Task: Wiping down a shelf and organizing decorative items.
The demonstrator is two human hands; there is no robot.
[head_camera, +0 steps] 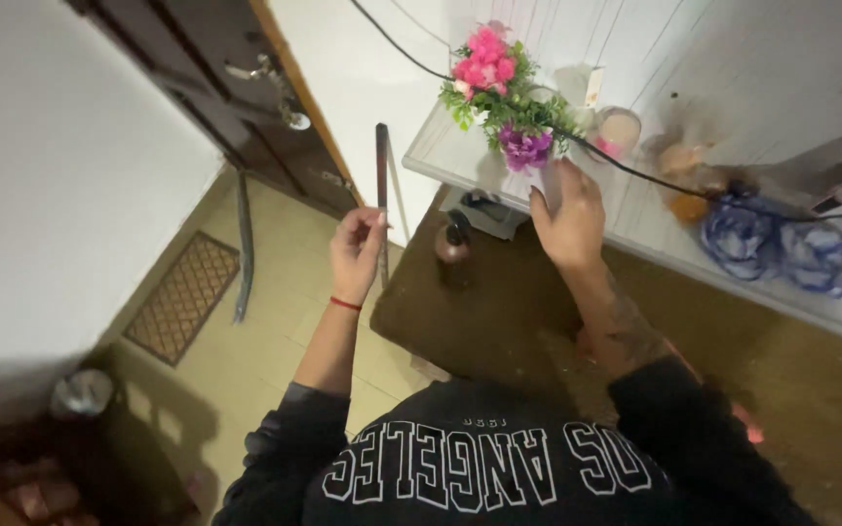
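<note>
- Left hand (358,248): raised over the gap between door and table; fingers pinched closed on the lower end of a thin dark rod (381,185), which stood nearly upright, its top end level with the shelf edge.
- Right hand (569,216): lifted just below the artificial flower bunch (501,93); fingers loosely spread and slightly curled, holding nothing that could be seen; whether the fingertips touched the purple blooms could not be told.
- Flower bunch: pink blooms at the far top, purple ones nearer, green leaves between; it stood at the left end of the pale shelf (635,229), with a black cable (635,173) passing across it.
- Dark brown table (499,312): near the person, below the shelf; a small dark pump bottle (455,248) stood on its far left part, between the two hands.
- Other shelf items: a pink cup (619,131) right of the flowers; a blue-and-white cloth bundle (782,248) further right.
- Step in hand, as judged: the rod was being presented toward the flowers while the free hand approached the bunch.
- Next move, as judged: it would call for the right hand to steady or part the stems, and for the left to keep the slender rod aligned and clear of the cable.
</note>
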